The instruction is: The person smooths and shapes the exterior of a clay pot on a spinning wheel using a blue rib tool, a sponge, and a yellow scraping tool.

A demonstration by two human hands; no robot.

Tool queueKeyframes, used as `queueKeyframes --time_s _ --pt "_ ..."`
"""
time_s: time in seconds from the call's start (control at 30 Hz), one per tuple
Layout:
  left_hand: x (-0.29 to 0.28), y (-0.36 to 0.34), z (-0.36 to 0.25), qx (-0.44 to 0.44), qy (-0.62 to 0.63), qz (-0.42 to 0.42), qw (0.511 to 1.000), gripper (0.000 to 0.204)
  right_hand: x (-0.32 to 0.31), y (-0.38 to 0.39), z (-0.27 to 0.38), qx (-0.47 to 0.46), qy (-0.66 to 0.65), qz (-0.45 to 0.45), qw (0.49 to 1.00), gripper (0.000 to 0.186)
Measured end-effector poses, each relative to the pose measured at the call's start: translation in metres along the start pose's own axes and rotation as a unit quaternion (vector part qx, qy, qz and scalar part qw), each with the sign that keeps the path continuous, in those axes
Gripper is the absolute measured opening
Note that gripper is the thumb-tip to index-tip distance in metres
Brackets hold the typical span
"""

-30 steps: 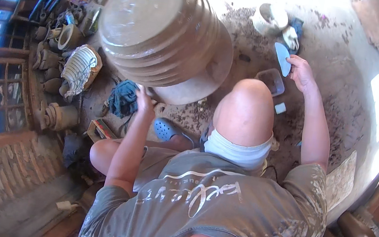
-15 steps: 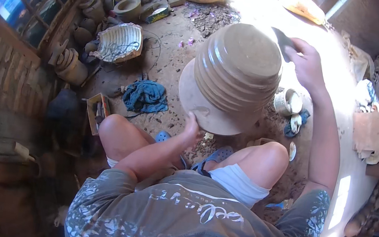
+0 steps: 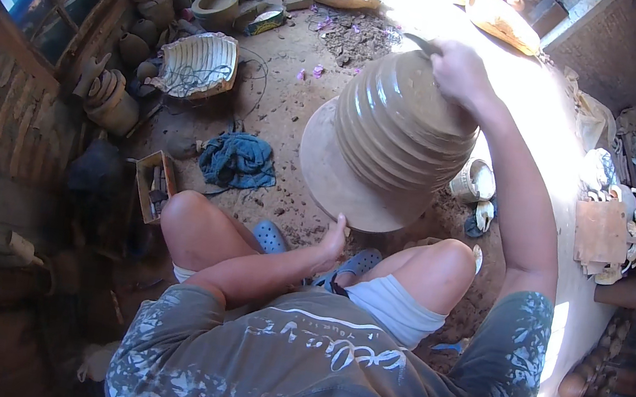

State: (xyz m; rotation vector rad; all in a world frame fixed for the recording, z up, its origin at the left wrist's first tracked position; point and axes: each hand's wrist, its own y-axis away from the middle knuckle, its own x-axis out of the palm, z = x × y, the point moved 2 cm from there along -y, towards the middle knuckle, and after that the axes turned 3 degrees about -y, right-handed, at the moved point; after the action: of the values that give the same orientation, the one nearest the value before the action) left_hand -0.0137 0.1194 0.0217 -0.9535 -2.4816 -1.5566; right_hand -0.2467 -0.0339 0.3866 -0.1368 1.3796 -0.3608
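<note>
A large ridged clay pot (image 3: 393, 136) stands with its flat face up on a round board (image 3: 327, 192) in front of my knees. My right hand (image 3: 456, 75) is closed on a thin flat scraper (image 3: 419, 43), which looks dark here, at the pot's top edge; the fingers partly hide it. My left hand (image 3: 332, 240) grips the near edge of the board, thumb uppermost, its fingers partly out of sight.
Pots (image 3: 214, 12), a cracked ribbed mold (image 3: 196, 65), a blue cloth (image 3: 237, 160) and an open box (image 3: 153, 186) lie to the left. A white container (image 3: 472, 180) sits right of the pot. Stacked pieces (image 3: 605, 233) line the right wall. Dry clay crumbs (image 3: 353, 44) lie beyond.
My right hand has risen from beside my knee to the pot's top with the scraper. My left hand has shifted to the board's front edge. The head's view has also shifted.
</note>
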Motion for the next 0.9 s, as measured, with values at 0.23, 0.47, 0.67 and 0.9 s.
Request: queueKeyframes --time_s 0.23,0.47,0.67,0.9 --pt "-0.05 -0.044 -0.075 0.137 0.079 -0.133 0.978 0.08 0.02 0.002 0.023 -0.087 -0.022 -0.031 0.996 0.027" --pt "-0.027 0.0 -0.063 0.07 0.042 -0.099 0.992 0.084 0.014 0.019 0.014 -0.12 -0.047 -0.049 0.99 0.022" --pt "-0.016 0.01 -0.063 0.053 0.046 -0.131 0.989 0.078 0.008 0.029 0.017 -0.134 -0.067 -0.033 0.988 0.022" --pt "-0.096 -0.055 -0.112 0.17 0.009 -0.135 0.976 0.08 0.004 0.036 0.024 -0.139 -0.075 -0.007 0.987 0.026"
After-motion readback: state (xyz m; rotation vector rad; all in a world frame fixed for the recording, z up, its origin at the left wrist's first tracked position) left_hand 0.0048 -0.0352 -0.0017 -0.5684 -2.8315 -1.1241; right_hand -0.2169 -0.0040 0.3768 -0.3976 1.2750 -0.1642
